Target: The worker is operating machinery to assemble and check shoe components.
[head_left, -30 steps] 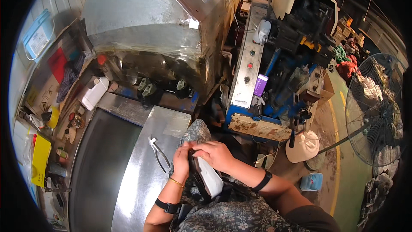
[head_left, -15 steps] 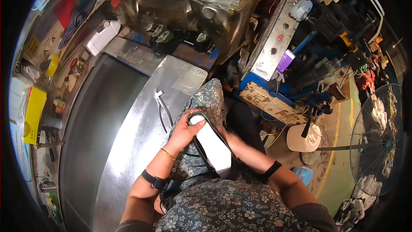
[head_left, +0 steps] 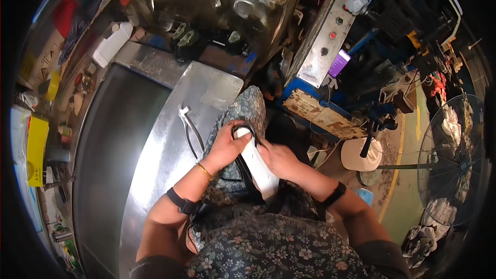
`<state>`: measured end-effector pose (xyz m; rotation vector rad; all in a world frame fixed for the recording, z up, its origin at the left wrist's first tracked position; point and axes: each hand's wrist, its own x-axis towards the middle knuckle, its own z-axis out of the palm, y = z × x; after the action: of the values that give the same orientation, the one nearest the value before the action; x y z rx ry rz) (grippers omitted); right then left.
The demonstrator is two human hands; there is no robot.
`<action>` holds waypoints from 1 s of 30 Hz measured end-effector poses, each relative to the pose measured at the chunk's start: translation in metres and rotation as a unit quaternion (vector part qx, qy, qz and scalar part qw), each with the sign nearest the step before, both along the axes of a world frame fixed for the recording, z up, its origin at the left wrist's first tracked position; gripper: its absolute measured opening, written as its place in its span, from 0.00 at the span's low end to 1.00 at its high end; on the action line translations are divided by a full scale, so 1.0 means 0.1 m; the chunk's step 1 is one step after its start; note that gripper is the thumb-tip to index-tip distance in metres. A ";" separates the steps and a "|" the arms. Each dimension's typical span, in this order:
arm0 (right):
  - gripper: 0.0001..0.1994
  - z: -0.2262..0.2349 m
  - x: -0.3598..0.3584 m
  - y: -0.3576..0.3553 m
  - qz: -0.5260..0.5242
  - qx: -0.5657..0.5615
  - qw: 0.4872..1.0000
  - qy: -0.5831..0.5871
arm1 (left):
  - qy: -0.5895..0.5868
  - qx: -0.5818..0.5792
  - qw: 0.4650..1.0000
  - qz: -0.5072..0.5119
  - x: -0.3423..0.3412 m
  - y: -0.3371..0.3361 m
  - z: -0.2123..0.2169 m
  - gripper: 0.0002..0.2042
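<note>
Black shoe upper (head_left: 257, 166), white underside up, is right of the steel tabletop (head_left: 160, 175). Left hand (head_left: 227, 147) grips its far end, thumb on the white. Right hand (head_left: 280, 160) curls against its right edge; whether pinching, cannot tell. Pliers (head_left: 185, 118) lie on the tabletop.

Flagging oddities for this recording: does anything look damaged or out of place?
Yes: the pale panel on the blue-framed machine beyond the right hand looks damaged: its surface is patchy, with brownish, worn-looking areas.
</note>
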<state>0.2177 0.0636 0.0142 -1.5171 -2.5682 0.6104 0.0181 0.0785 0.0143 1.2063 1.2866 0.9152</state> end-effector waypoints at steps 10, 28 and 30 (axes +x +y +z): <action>0.30 -0.12 -0.35 -0.18 -0.218 -0.238 0.864 0.386 | -0.042 -0.152 0.947 0.280 0.10 -0.26 -0.04 0.26; 0.20 -0.18 -0.73 -0.39 -0.129 -0.039 0.916 0.378 | 0.042 0.110 0.952 0.282 -0.07 -0.81 -0.47 0.26; 0.21 -0.04 -0.62 -0.30 -0.121 -0.106 0.920 0.356 | -0.105 -0.053 0.945 0.307 -0.15 -0.66 -0.21 0.28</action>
<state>0.1560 0.0336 0.0101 -1.3003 -1.7824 1.1726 0.0032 0.0130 -0.0071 0.5970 1.5403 1.3574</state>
